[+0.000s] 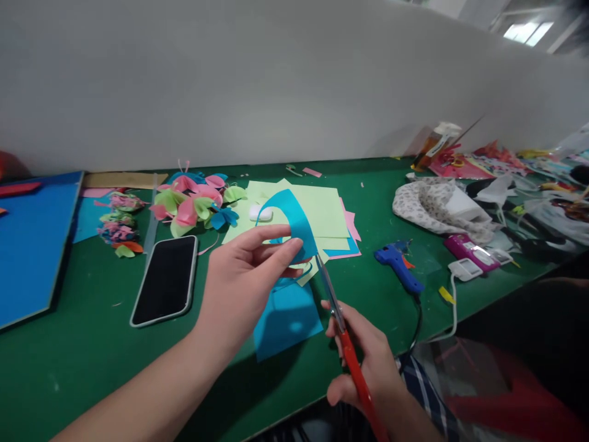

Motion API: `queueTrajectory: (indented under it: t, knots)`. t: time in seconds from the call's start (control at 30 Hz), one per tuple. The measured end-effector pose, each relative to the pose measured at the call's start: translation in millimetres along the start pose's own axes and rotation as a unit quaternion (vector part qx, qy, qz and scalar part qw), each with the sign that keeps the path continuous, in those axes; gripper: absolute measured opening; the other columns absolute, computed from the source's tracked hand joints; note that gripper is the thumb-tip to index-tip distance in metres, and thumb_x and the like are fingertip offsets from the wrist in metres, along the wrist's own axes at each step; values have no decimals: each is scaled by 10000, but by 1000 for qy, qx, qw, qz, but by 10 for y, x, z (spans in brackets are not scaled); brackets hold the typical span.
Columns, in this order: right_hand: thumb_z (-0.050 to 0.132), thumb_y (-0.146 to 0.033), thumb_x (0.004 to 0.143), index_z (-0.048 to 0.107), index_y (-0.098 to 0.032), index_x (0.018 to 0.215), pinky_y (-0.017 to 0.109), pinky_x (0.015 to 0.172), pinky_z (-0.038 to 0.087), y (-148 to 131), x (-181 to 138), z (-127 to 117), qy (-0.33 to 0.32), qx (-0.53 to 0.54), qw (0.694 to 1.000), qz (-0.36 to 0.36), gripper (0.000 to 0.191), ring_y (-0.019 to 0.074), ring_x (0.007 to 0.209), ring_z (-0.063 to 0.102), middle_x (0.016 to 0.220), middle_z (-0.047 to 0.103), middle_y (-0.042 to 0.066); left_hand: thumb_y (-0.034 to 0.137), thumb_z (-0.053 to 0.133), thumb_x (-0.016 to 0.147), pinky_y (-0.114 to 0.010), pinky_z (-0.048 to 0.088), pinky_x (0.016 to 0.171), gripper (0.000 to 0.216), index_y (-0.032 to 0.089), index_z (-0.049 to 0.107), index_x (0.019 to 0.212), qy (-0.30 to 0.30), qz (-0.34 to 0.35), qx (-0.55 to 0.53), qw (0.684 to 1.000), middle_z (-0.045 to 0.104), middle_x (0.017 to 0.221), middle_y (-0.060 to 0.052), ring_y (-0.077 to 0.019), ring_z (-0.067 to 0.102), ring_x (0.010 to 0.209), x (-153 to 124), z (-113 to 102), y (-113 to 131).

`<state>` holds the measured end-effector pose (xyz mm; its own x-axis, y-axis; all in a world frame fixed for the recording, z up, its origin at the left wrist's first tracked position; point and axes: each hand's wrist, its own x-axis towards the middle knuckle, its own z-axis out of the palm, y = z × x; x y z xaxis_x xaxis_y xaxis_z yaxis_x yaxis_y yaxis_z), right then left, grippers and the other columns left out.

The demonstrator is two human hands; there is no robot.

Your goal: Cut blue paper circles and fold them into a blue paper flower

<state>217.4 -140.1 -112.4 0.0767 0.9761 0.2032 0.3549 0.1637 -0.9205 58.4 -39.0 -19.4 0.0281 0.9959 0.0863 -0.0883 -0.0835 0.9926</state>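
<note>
My left hand (257, 264) pinches a curved piece of blue paper (294, 212) between thumb and fingers, above a stack of paper. A thin blue strip curls from it on the left. In my right hand (368, 350) are red-handled scissors (352, 362), their tips at the lower right corner of the held paper. The blades look nearly closed. Below my left hand lies a blue paper sheet (288, 319) on the table. Behind it sit pale green sheets (317, 209) over pink and blue ones, with a small white case (261, 213) on top.
A phone (165, 279) lies left of my left hand, with paper flowers (197, 199) behind it. To the right are a blue glue gun (398, 267) with its cord, a purple-and-white power strip (473, 253) and a patterned cloth bag (437, 205). A blue board (37, 245) stands far left.
</note>
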Motion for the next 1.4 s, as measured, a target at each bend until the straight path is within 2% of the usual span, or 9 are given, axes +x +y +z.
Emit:
queueTrajectory:
  t: [0.17,0.3,0.7,0.87,1.03,1.2,1.4]
  knots:
    - [675,-735,532,568,-243,1199,303,560,495,28,-21,31,15,5,999,-29,835,196,627,552,748,570,28,276,765,688,-201,589,541,180,244,708,855,-7,-13,-6,1000,691,580,49,-133,685,582,-9,24,-21]
    - [682,-708,563,561,-227,1206,287,570,492,-10,-10,24,19,-8,999,-43,812,169,599,528,740,566,18,266,762,693,-184,586,547,175,252,704,858,-8,-19,-15,1000,692,576,63,-116,679,555,-15,20,-42]
    - [504,-769,676,570,-107,1157,244,561,488,-84,19,68,48,-40,994,-93,821,121,550,480,696,538,17,257,768,691,-188,601,574,172,233,699,846,14,-23,-23,999,665,544,78,-97,662,538,-31,35,-68]
    - [483,-771,695,565,-100,1160,240,516,469,-82,3,72,32,-38,996,-79,820,134,575,494,699,534,29,249,765,695,-181,595,563,173,233,698,855,13,-26,-25,999,663,543,78,-98,664,545,-36,35,-63]
    - [588,-730,660,548,-116,1183,227,478,438,-77,21,44,3,1,999,-53,808,134,595,488,704,513,15,247,767,692,-176,592,561,165,231,699,842,7,-26,-29,999,676,554,73,-100,669,538,-35,34,-51]
    - [627,-713,637,553,-132,1164,227,474,428,-76,37,38,0,6,998,-58,788,134,598,481,714,512,13,243,760,702,-177,594,570,152,247,699,841,-2,-18,-28,999,693,578,78,-105,684,567,-25,31,-54]
    - [525,-759,671,534,-133,1169,220,429,376,-80,10,51,2,-5,998,-62,800,105,532,413,702,483,1,242,756,706,-168,588,561,142,247,699,835,-5,-23,-30,999,687,564,81,-99,677,547,-21,36,-50]
